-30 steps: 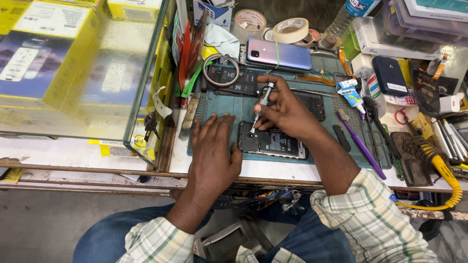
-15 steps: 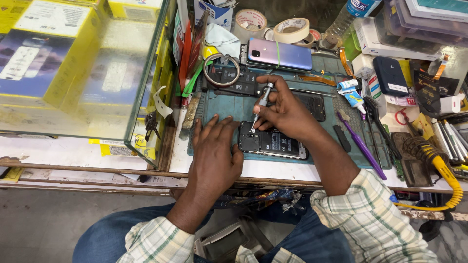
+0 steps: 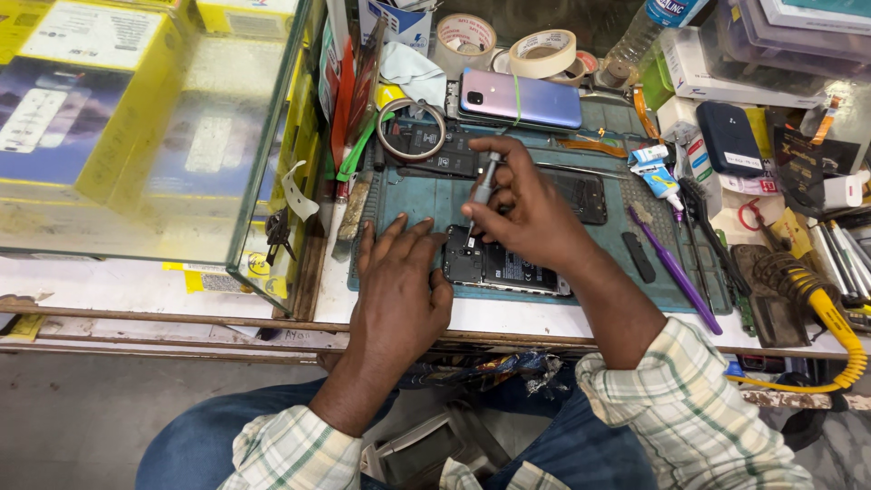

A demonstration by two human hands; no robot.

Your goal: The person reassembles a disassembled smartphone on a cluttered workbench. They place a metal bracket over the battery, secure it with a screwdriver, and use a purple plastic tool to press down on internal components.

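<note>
Cluttered worktop [image 3: 163, 281] w/ green mat [image 3: 426, 195]: opened phone [image 3: 504, 268] lies at mat's front edge. Left hand [image 3: 399, 286] flat, fingers spread, steadying it; right hand [image 3: 526, 204] grip closed on screwdriver [image 3: 481, 186], tip on phone.

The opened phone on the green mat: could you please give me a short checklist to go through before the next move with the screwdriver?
1. Opened phone lies flat on the green mat: ok.
2. Left hand rests palm-down against the phone's left end, steadying it: ok.
3. Right hand grips the small screwdriver upright, tip down at the phone's upper left corner: ok.
4. Tip seated in a screw head: cannot tell, too small to see.
5. Loose screws accounted for on the mat: cannot tell.
6. Purple tool and black spudger lie apart from the phone, to its right: ok.
</note>
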